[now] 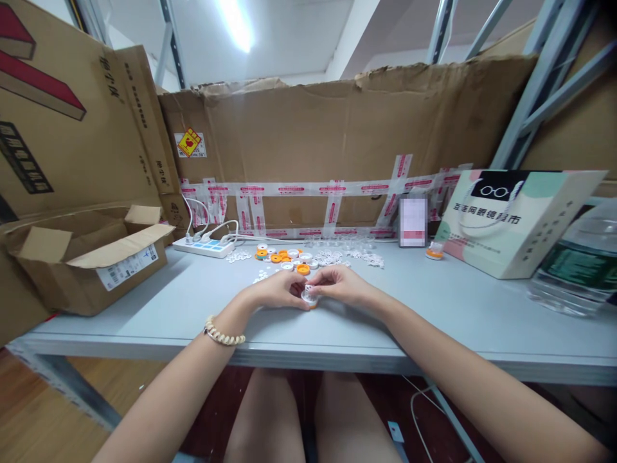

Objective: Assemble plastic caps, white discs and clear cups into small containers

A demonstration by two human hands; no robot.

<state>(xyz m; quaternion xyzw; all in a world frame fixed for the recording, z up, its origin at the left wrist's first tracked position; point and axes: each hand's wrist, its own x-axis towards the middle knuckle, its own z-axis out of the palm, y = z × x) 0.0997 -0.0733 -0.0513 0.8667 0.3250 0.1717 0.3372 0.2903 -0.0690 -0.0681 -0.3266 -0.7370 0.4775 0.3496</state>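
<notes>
Near the front middle of the table, my left hand (283, 289) grips the side of a small round white-and-orange plastic piece (309, 298). My right hand (341, 285) pinches a small white part at the top of that same piece, and the fingers of both hands nearly meet around it. Its lower rim is orange; much of the rest is hidden by my fingers. Just beyond the hands lie several orange and white round caps (303, 269). A pile of small white plastic parts (332, 258) spreads behind my right hand, and small white discs (260, 275) lie beside my left.
A white power strip (205, 245) with plugged cables sits at the back left, near an open cardboard box (116, 257). At the right stand a phone (413, 222), an orange-and-white piece (434, 252), a paper bag (511, 222) and a large water bottle (578, 263). Cardboard (313, 141) walls the back.
</notes>
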